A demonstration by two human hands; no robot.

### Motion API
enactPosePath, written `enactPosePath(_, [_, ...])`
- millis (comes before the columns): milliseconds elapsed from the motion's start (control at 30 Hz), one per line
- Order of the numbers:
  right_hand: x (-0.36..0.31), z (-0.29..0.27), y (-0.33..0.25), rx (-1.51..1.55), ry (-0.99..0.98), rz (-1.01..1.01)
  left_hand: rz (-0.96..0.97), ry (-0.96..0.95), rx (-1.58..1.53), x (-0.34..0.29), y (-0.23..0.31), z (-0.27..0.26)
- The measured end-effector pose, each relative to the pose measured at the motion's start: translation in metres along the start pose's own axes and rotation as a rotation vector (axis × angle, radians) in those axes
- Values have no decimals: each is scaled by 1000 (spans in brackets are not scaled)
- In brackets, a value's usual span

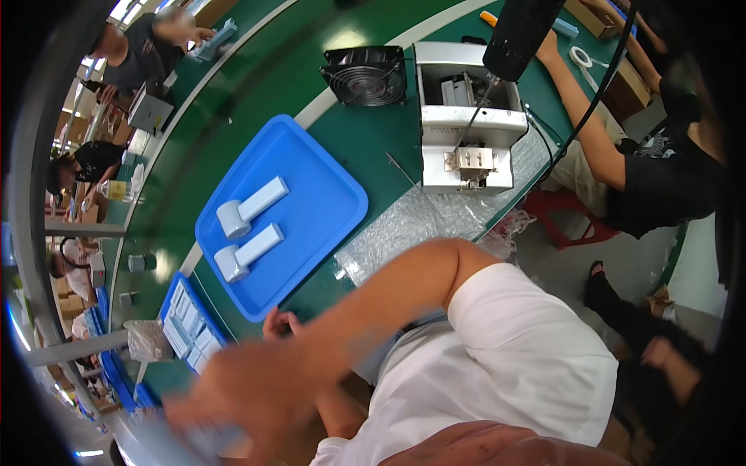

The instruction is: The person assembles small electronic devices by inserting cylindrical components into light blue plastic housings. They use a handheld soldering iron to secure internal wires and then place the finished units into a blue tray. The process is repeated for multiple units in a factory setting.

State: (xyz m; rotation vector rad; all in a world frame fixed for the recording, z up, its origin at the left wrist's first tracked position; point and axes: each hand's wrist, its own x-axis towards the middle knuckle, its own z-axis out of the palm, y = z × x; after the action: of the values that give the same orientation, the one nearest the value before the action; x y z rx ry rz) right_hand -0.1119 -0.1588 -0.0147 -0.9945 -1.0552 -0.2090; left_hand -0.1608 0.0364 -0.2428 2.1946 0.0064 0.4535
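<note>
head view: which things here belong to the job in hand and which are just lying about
Probably the job, near the left hand:
tray
two pale devices on it
pale parts beside it

Probably just lying about, farther from that hand:
fan
clear wrap
perhaps the machine

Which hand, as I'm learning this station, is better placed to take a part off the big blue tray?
Probably the left hand: it is beside the near corner of the big blue tray. The right hand, blurred, is farther off, toward the lower left.
</note>
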Motion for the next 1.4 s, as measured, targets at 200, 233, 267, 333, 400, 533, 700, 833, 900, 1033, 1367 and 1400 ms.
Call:
enactPosePath(200, [-2,-13,-12,-49,-67,70,-8,-5,-12,-5,11,8])
enactPosePath(233, [5,-23,-2,4,-32,183,1,-9,-9,4,8,5])
enactPosePath(267, [9,-27,4,58,3,296,4,-7,-12,6,7,7])
enactPosePath(333, [2,-15,0,10,-62,228,-3,15,-11,-10,12,7])
enactPosePath(400, [-1,-11,-6,-53,-113,71,12,15,-12,-4,19,7])
enactPosePath(533, [1,-8,7,-42,-131,-2,-19,116,-43,-9,1,7])
enactPosePath(700, [13,-29,48,-49,113,382,-80,0,-84,-2,34,11])
enactPosePath(833, [10,-41,37,-193,6,379,104,98,-168,1,51,18])
enactPosePath(900, [11,-42,49,-260,5,404,101,29,-168,4,79,31])
enactPosePath(1033, [13,-68,85,-627,-228,608,697,-396,-357,19,122,68])
enactPosePath(1367, [21,-185,140,-875,10,851,986,-708,-639,11,119,123])
enactPosePath(1400, [20,-200,161,-835,93,880,945,-710,-666,11,120,121])
